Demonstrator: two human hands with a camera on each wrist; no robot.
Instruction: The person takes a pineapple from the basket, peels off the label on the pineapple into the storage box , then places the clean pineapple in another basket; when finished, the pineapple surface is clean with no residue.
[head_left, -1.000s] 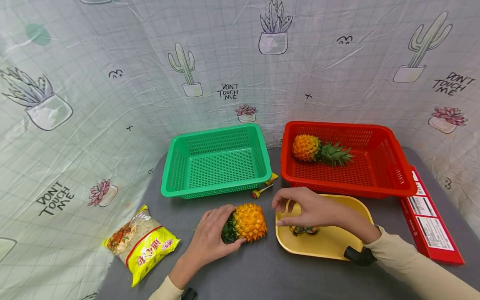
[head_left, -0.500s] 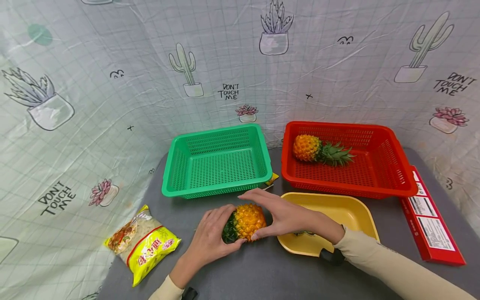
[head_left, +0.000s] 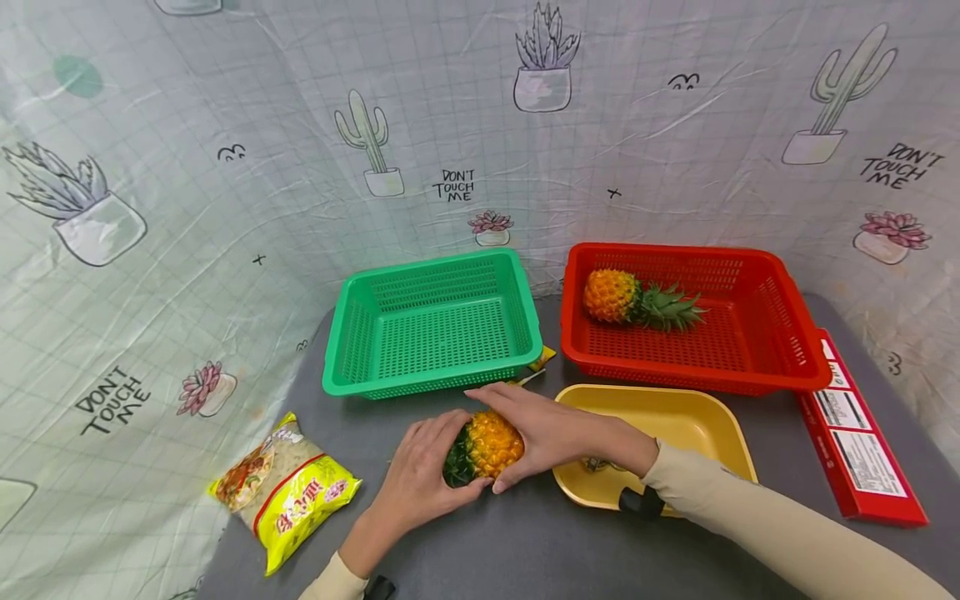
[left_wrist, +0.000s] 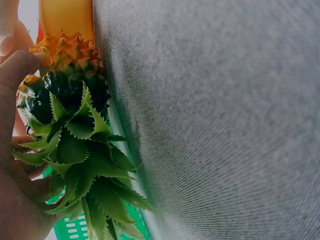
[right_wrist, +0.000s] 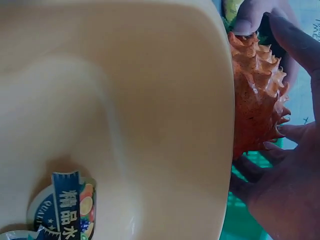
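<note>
A small pineapple [head_left: 492,446] lies on its side on the grey table, its orange body toward the right. My left hand [head_left: 423,458] grips it around the green end near the crown; its spiky leaves [left_wrist: 95,170] show in the left wrist view, under that palm. From the other side my right hand [head_left: 551,429] holds the orange body, fingers over the top and thumb near the front. In the right wrist view the pineapple's bare base [right_wrist: 255,100] faces that palm. A second pineapple [head_left: 637,300] lies in the red basket [head_left: 693,379].
A green basket [head_left: 431,383] stands at the back left. Under my right forearm is a yellow tray [head_left: 720,425] holding printed labels [right_wrist: 65,205]. A noodle-like bag [head_left: 288,492] lies left, a red box [head_left: 862,442] right. A lollipop stick [head_left: 532,377] and yellow packet [head_left: 543,358] are between the baskets.
My right hand has moved left from above the yellow tray and taken hold of the pineapple's orange body. The left hand has kept its grip in the same place.
</note>
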